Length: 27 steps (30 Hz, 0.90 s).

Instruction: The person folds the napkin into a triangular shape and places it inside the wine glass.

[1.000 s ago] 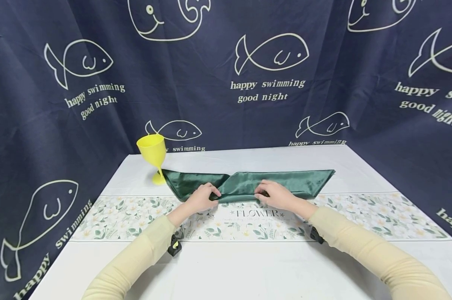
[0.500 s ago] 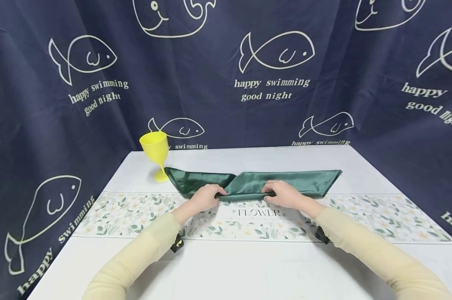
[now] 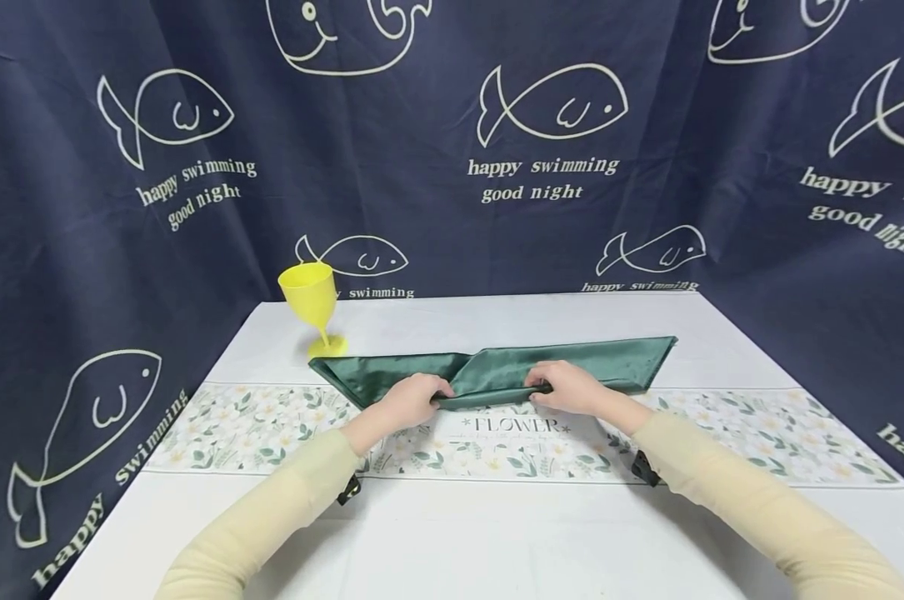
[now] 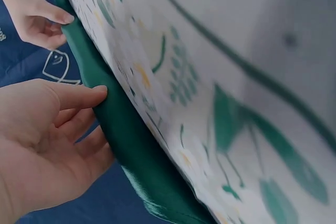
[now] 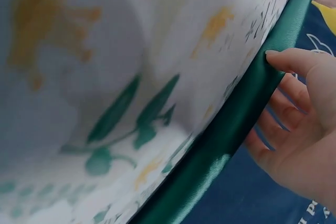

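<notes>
A dark green satin cloth napkin (image 3: 571, 364) lies as a long folded band across the table, its near edge rolled into a narrow tube. My left hand (image 3: 405, 402) pinches that rolled edge left of the middle. A short way to the right, my right hand (image 3: 571, 388) pinches the same edge. In the left wrist view, the left thumb presses on the green roll (image 4: 118, 124) while the fingers curl behind it. Seen from the right wrist, the right thumb (image 5: 291, 60) lies on the roll with the fingers behind.
Behind the cloth's left end stands a yellow plastic goblet (image 3: 309, 296), upright. A floral runner (image 3: 751, 433) printed with FLOWER crosses the white table (image 3: 489, 533). A navy curtain (image 3: 422, 167) with fish drawings hangs behind and at the sides.
The cloth's left end has shifted nearer and to the left, so the goblet's base now shows more fully. The near edge is rolled slightly, and both hands keep their pinch on it.
</notes>
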{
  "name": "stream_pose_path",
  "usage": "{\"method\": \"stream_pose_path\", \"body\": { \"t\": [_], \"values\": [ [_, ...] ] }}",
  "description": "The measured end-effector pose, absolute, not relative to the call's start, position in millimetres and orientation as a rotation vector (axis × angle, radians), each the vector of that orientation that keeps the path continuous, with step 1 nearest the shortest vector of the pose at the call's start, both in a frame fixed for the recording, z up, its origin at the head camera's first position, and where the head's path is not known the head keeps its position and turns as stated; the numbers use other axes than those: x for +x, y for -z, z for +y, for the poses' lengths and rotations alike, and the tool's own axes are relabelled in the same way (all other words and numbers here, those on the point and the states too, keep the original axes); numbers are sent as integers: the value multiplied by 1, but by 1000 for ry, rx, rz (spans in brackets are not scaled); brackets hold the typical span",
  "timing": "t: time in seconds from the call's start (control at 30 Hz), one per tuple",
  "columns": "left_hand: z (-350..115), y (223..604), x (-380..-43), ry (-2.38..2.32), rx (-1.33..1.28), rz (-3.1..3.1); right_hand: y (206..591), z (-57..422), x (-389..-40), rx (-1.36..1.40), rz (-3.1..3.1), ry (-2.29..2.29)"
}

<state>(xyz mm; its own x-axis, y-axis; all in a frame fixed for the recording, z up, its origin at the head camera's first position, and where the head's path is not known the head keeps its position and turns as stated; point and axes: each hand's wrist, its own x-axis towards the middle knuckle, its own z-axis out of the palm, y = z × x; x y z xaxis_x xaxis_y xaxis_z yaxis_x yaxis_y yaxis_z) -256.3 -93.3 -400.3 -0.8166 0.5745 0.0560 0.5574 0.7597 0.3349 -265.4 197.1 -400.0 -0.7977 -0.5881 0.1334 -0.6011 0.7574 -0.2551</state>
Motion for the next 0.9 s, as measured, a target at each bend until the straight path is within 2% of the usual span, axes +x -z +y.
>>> {"method": "stream_pose_path", "body": {
  "t": [0.47,0.9],
  "values": [
    [-99,399,-256,-442,936,2922,406,188,-265,1057,-2889,-496],
    [-100,400,-258,-553,930,2896,406,186,-264,1130,-2836,-555]
  ]
}}
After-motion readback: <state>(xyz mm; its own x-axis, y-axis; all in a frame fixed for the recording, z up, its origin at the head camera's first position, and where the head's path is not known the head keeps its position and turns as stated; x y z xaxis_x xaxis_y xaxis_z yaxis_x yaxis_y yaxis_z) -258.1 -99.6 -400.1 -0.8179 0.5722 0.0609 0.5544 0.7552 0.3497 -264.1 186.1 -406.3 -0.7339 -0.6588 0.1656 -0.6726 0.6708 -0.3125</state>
